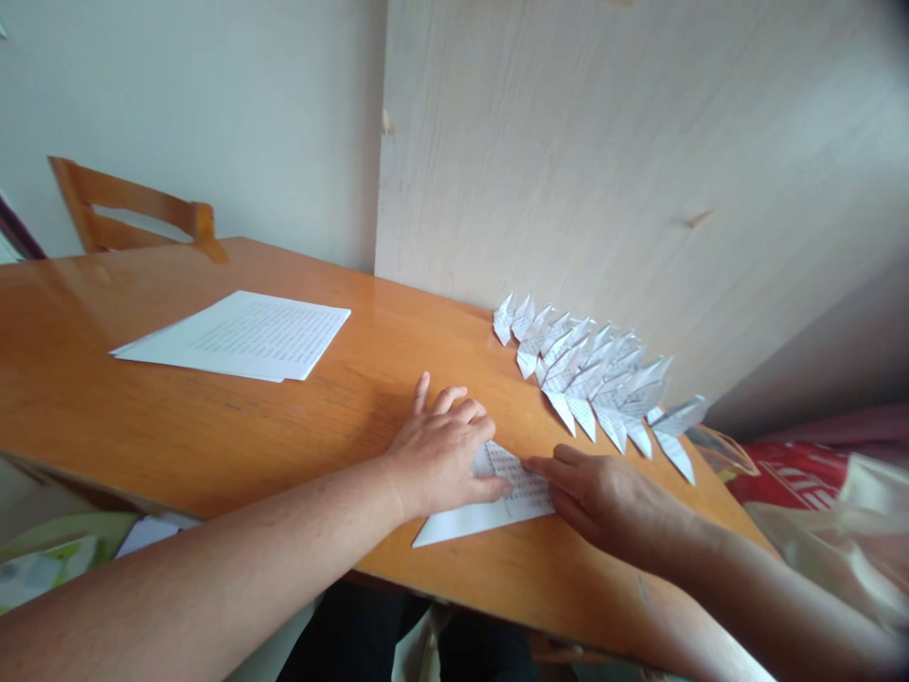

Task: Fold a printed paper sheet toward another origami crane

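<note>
A folded sheet of printed paper (490,512) lies flat on the wooden table, close to its front edge. My left hand (444,459) rests over the left part of the sheet, thumb stretched across it and the other fingers spread apart. On the sheet's right side, the fingertips of my right hand (600,488) press down near its upper edge. The fingers of that hand are held together and partly hide one another. Both hands cover portions of the paper, so its full outline does not show.
Rows of folded paper pieces (593,369) stand at the right back of the table (284,440). A stack of printed sheets (248,332) lies at the left. Behind it is a wooden chair (134,204). Red and pale bags (795,478) sit beyond the right edge.
</note>
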### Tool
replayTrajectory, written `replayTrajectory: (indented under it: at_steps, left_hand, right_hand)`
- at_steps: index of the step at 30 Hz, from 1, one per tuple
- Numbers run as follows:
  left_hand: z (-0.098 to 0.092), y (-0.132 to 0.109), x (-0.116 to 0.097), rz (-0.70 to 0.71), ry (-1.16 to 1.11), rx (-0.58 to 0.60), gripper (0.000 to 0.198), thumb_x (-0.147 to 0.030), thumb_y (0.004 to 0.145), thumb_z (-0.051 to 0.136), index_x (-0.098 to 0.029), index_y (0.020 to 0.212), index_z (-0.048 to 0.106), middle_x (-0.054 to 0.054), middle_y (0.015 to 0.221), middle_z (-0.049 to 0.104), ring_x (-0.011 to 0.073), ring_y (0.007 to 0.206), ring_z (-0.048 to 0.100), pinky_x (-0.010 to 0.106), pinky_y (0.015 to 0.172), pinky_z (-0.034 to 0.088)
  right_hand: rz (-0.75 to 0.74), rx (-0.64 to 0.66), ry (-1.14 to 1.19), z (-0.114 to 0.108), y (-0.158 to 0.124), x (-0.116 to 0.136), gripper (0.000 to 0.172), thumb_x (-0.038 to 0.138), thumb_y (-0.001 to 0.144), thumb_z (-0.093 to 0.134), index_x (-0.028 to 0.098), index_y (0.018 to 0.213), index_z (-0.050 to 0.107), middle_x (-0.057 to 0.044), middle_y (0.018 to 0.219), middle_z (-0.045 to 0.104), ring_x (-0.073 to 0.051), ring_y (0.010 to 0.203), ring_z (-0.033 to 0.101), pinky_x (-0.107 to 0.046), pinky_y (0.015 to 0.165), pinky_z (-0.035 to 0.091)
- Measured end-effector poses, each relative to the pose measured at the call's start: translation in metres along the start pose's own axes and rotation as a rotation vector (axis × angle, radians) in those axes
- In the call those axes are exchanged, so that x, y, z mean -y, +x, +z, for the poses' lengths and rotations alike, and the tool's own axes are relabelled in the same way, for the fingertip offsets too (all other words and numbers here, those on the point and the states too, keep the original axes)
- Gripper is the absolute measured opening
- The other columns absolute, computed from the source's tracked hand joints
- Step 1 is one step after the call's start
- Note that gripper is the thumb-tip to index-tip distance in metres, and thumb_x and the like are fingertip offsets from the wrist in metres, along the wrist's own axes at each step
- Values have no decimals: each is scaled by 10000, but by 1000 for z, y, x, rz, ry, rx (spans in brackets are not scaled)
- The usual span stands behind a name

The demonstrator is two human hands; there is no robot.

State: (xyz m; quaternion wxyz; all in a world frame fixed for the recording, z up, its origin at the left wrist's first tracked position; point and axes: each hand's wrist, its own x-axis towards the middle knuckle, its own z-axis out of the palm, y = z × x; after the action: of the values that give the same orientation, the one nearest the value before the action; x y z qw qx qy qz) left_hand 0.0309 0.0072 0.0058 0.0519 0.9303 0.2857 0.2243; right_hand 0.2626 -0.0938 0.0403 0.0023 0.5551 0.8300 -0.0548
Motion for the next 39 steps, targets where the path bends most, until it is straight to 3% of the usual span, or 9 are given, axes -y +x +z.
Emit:
replayTrajectory:
  at_steps: [15,21,25,31,35,39]
  left_hand:
    - [1,-1,1,16,16,-6,500,-688,755,683,-248,987,635,50,1262,636,371,1376,374,708,1167,-25]
    - [1,0,2,25,14,-10,486,-679,761,680,-244,976,651,61,1272,637,379,1381,367,710,1164,-25]
    - [0,0,2,28,6,-19,467,-657,760,697,-239,964,646,59,1274,641,371,1382,375,710,1165,-29]
    - [2,-2,2,14,-8,-103,416,-627,821,654,-241,978,649,64,1228,665,361,1365,397,704,1162,11]
    - [5,-1,5,-19,-39,-189,304,-522,913,580,-237,1004,632,62,1152,694,328,1316,453,656,1158,138]
    - [4,2,10,-7,-84,-259,243,-430,955,521,-217,991,633,81,1082,692,283,1184,541,513,1095,336]
  right_hand:
    - [67,-14,-22,9,-52,-11,341,140,968,407,228,1253,572,-31,948,559,-155,716,602,-285,608,387]
    - [145,-72,49,14,-72,-14,313,170,981,379,260,1177,606,-24,960,578,-167,761,615,-303,682,431]
    - [263,-202,124,25,-82,-12,276,253,1009,367,249,1071,635,-35,968,601,-184,800,631,-314,710,466]
    - [411,-546,279,57,-89,13,240,380,1039,408,263,1092,610,-22,1023,633,-189,930,645,-293,792,488]
    - [445,-658,336,67,-87,32,221,397,1037,433,267,1073,609,-16,1026,651,-193,962,643,-289,823,477]
    - [432,-710,328,70,-85,36,224,393,1032,431,256,1049,607,-22,991,652,-199,928,648,-300,810,470]
